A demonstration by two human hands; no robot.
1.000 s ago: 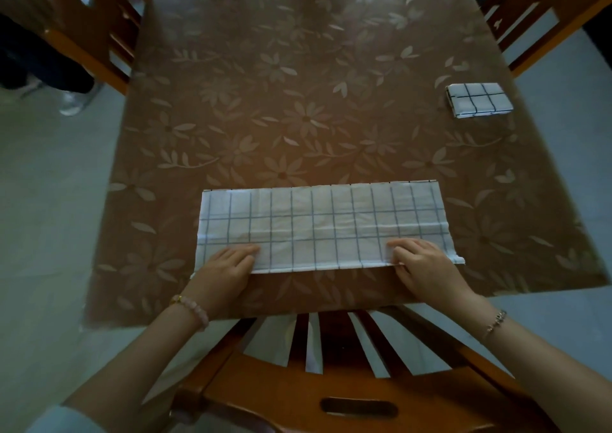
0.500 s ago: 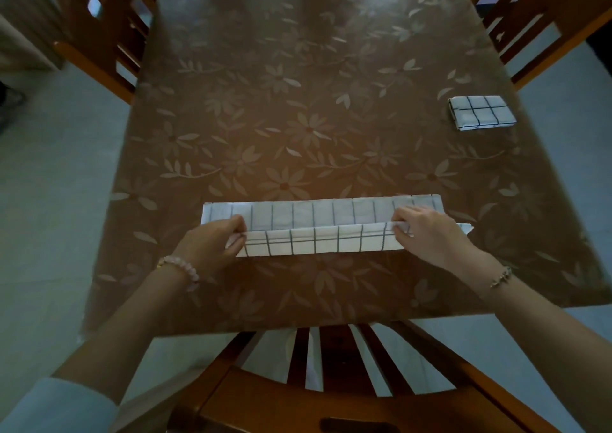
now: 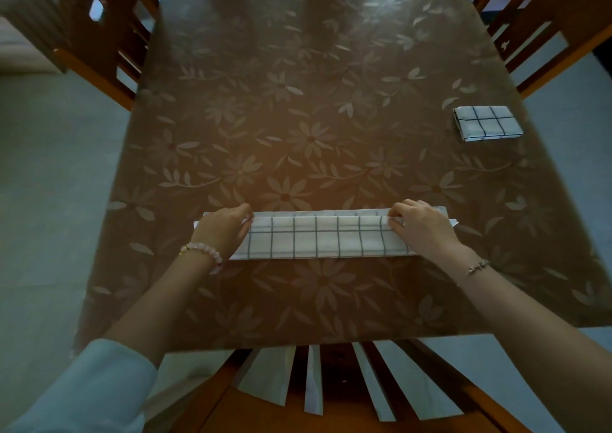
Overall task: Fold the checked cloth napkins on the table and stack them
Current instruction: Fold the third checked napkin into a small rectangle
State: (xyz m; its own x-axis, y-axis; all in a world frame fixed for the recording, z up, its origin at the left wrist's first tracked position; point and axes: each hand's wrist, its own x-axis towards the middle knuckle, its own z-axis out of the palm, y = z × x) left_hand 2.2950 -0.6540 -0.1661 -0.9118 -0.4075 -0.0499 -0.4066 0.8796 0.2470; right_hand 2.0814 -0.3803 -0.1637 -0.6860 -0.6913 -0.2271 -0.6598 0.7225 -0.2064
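Note:
A white napkin with a dark check [image 3: 318, 237] lies as a long narrow strip across the near middle of the table, folded lengthwise. My left hand [image 3: 223, 229] pinches the folded layer at its left end. My right hand [image 3: 419, 227] pinches the same layer at the right end, fingers curled over the far edge. A sliver of the lower layer shows beyond the fold. A second napkin [image 3: 486, 123], folded into a small rectangle, lies by itself at the table's right edge.
The table [image 3: 298, 118] carries a brown cloth with a pale flower print. Wooden chairs stand at the far left [image 3: 99, 35], the far right [image 3: 546, 18] and directly in front of me [image 3: 331, 399] at the near edge.
Both hands lifted the napkin's near edge and carried it away from me over the far half. The wide rectangle has become a narrow strip, now lying flat.

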